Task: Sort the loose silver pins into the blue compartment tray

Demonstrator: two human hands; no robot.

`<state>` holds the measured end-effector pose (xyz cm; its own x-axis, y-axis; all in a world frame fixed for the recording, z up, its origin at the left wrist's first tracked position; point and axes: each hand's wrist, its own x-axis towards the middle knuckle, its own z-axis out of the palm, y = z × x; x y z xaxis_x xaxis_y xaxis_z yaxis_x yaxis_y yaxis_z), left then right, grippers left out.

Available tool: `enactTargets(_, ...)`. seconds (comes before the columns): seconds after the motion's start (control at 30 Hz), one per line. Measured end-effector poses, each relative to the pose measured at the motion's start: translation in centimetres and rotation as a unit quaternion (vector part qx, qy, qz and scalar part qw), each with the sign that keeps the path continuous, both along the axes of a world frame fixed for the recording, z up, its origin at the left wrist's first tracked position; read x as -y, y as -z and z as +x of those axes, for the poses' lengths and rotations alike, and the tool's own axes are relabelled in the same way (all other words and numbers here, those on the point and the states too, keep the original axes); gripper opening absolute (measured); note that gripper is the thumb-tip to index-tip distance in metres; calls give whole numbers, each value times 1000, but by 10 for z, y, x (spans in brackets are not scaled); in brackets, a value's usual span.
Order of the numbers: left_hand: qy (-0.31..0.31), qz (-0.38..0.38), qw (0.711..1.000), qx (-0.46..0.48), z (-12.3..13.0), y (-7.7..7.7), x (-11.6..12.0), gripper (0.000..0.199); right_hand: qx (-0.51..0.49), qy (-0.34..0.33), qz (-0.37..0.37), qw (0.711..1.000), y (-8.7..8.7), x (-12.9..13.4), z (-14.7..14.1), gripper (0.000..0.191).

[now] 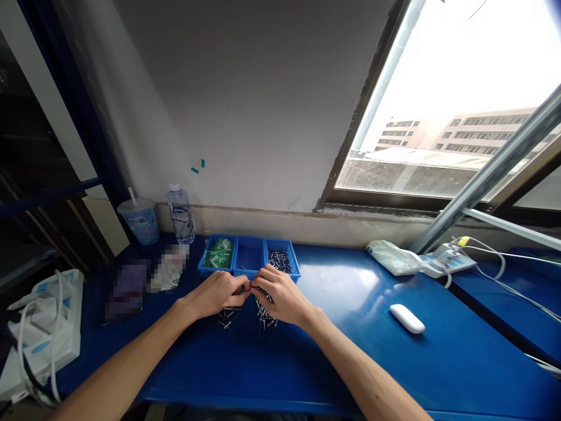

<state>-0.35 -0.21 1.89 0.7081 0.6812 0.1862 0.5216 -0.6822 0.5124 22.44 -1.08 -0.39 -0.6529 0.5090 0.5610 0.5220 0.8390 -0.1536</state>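
Note:
My left hand (221,292) and my right hand (283,294) meet fingertip to fingertip just in front of the blue bins. Both are closed in a pinch, and whatever sits between the fingertips is too small and covered to make out. Under the right hand lies a pile of thin metal pins (264,318), partly hidden by it. A smaller group of similar pins (227,317) is below the left hand. Behind the hands, the right blue bin (295,266) holds many small dark and silver pins (279,260). In the left bin (203,263) are small green and clear pieces (218,254).
A drink cup (142,222) and a water bottle (180,215) stand by the wall. A white power strip (56,321) with cables is at left, another strip (445,261) at right. Also at right are a plastic packet (394,257) and a white case (407,318).

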Motion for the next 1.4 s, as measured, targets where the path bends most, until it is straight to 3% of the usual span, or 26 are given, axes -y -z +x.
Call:
enactTargets(0.4, 0, 7, 1000, 19, -1, 0, -1, 14, -16, -28, 9, 999, -3, 2, -2, 23)
enactTargets(0.9, -25, 62, 997, 40, 3, 7, 0, 6, -23, 11, 25, 999, -3, 5, -4, 20)
enactTargets(1.13, -9, 58, 998, 5, 0, 2, 0, 18, -10, 19, 20, 1000, 0, 2, -3, 23)
enactTargets(1.3, 13, 50, 998, -30, -4, -2, -1, 11, 40, -2, -13, 999, -3, 5, -3, 13)
enactTargets(1.4, 12, 28, 998, -59, -5, -3, -1, 13, 90, -4, -30, 995, -2, 5, -4, 19)
